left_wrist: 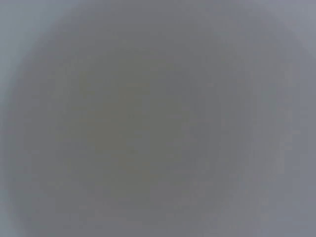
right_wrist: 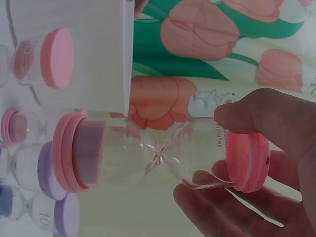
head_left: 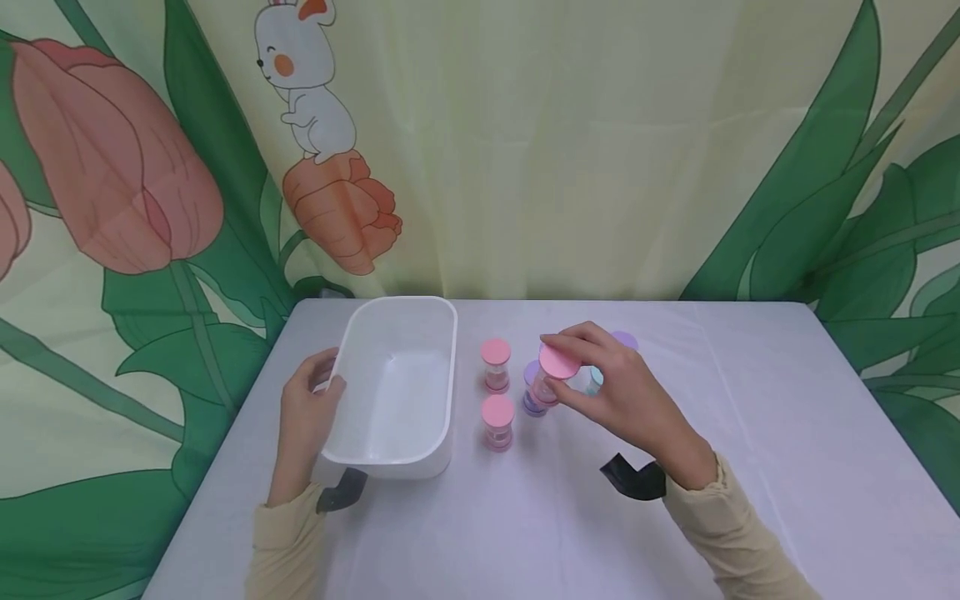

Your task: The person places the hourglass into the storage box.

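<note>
At the left side of a white plastic bin (head_left: 390,467), my left hand (head_left: 306,417) holds its rim, the thumb at the edge and the fingertips partly hidden behind the wall. My right hand (head_left: 618,379) pinches a pink-capped hourglass (head_left: 558,362) between thumb and fingers by one cap. In the right wrist view that hourglass (right_wrist: 160,153) has clear glass, with pinkish sand gathered at the end away from the hand. Two more pink hourglasses (head_left: 496,358) (head_left: 498,417) stand between the bin and my right hand. The left wrist view is a grey blur.
Beside and behind the right hand, a purple hourglass (head_left: 534,404), another purple cap (head_left: 625,340) and a light blue hourglass (head_left: 594,381) are partly hidden. Everything stands on a white-covered table (head_left: 750,400). A printed curtain (head_left: 562,167) hangs behind it.
</note>
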The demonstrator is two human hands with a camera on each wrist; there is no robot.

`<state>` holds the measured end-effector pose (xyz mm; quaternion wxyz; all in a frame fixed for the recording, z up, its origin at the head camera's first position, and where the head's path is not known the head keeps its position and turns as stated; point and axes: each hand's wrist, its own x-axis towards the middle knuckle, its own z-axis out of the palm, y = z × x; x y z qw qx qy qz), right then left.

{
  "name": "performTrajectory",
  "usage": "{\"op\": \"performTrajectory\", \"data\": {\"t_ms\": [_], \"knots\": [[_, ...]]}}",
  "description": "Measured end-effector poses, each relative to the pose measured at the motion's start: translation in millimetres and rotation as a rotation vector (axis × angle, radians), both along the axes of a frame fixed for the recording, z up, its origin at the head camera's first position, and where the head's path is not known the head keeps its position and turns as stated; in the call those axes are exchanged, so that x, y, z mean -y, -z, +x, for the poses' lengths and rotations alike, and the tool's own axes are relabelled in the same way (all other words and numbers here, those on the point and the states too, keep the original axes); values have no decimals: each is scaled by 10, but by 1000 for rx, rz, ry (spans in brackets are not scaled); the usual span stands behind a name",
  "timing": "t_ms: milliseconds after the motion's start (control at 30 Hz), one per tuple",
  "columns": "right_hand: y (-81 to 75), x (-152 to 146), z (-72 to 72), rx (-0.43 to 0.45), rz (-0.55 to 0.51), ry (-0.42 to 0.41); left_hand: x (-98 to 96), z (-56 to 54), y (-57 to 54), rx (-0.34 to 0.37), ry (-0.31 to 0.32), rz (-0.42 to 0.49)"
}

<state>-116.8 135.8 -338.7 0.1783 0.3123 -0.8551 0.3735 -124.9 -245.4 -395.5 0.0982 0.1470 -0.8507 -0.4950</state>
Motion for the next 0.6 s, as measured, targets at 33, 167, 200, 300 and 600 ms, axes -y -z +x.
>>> {"op": "performTrajectory", "data": {"t_ms": [33,167,200,300,600], "knots": [[-13,10,-14,-8,2,0,-3,-1,-3,-1,0,7],[-61,59,-61,-36,1,3,-10,-11,-11,-7,10,32],[-74,75,-70,-40,0,1,-9,-11,-12,-3,9,35],[-132,134,-103,-45,-1,-5,6,-3,-10,9,1,23],[-284,318,-218,-34,-51,-20,17,-5,-14,17,6,12]]}}
